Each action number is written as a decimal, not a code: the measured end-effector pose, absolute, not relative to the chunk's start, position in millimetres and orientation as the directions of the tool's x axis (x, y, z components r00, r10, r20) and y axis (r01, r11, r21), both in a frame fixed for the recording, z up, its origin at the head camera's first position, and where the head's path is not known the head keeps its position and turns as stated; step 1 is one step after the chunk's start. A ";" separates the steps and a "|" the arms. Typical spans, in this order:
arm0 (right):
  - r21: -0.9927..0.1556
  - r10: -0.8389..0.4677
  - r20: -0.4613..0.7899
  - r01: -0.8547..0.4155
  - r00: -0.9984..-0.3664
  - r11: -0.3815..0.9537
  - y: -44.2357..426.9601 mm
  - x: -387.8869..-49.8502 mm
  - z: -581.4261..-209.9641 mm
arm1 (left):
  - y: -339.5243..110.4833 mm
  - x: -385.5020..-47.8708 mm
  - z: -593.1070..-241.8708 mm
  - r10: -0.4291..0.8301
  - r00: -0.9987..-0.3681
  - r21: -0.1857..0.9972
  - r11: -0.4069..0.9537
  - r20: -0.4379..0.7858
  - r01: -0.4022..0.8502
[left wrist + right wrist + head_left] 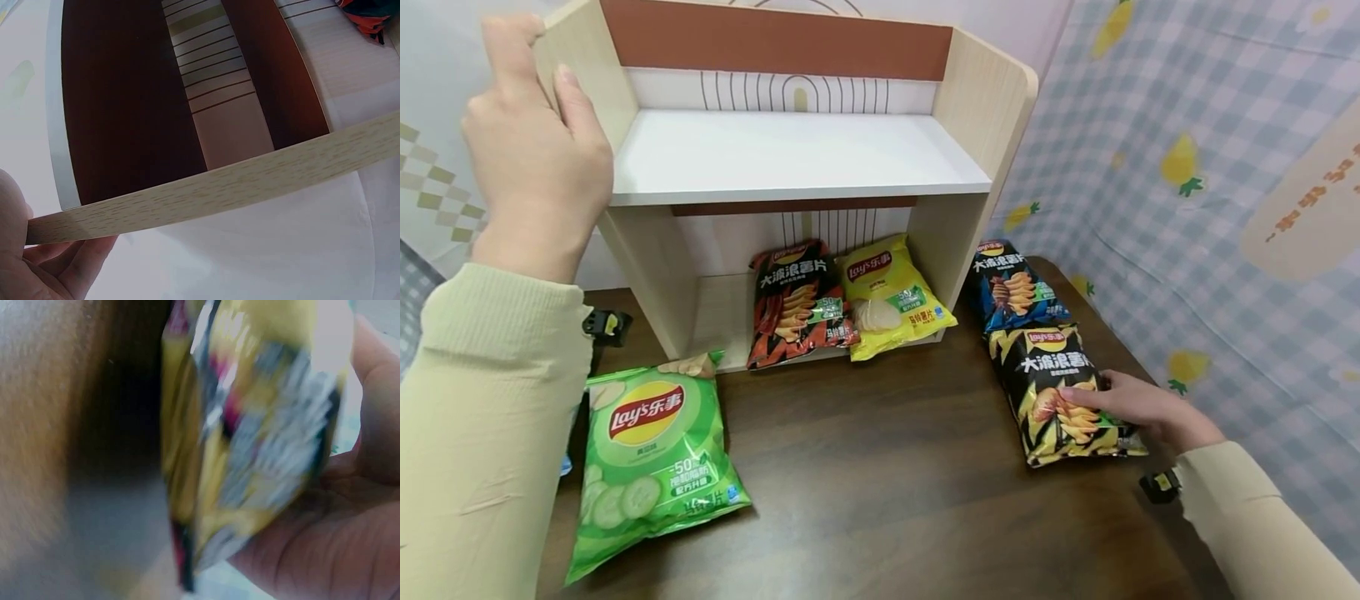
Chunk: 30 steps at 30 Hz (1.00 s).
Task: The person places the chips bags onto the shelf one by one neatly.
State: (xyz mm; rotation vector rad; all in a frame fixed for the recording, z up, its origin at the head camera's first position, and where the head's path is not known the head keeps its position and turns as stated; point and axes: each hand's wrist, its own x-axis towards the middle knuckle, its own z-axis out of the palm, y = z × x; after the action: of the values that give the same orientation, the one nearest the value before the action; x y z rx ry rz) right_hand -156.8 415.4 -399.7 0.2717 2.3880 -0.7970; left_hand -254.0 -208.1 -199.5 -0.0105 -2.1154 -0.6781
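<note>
In the head view the left hand [538,142] grips the upper left side panel of a wooden shelf [992,100]; the left wrist view shows fingers and thumb on either side of that panel's edge [212,187]. On the right, the right hand [1157,408] holds a black and yellow chip bag [1052,392] by its right side, thumb on the front. The bag's top end meets a dark blue chip bag [1015,287]. Up close, the right wrist view has the bag [269,425] blurred against the palm [337,531].
A red and black bag [797,308] and a yellow bag [891,300] lean in the lower compartment. The green bag [655,458] lies at the left of the brown table [865,483], partly covering a blue item. A checked cloth [1210,275] hangs along the right side.
</note>
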 end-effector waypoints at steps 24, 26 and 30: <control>-0.709 -0.065 -0.511 0.377 -0.857 0.596 415.9 -137.2 -403.4 | -208.1 -259.2 -201.5 -0.253 -0.632 0.491 0.839 0.733 0.233; -0.724 -0.087 -0.510 0.373 -0.856 0.580 415.3 -133.7 -399.4 | -209.7 -259.5 -201.3 -0.251 -0.624 0.485 0.842 0.740 0.237; -0.775 -0.158 -0.500 0.358 -0.852 0.521 409.9 -126.5 -394.7 | -210.5 -259.5 -200.9 -0.247 -0.619 0.479 0.844 0.746 0.240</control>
State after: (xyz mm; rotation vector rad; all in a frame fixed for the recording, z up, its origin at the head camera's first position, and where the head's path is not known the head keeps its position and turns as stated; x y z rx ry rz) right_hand -126.5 409.9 -394.7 0.1630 2.2437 -1.3111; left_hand -259.5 -210.5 -200.9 0.0048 -2.1279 -0.6936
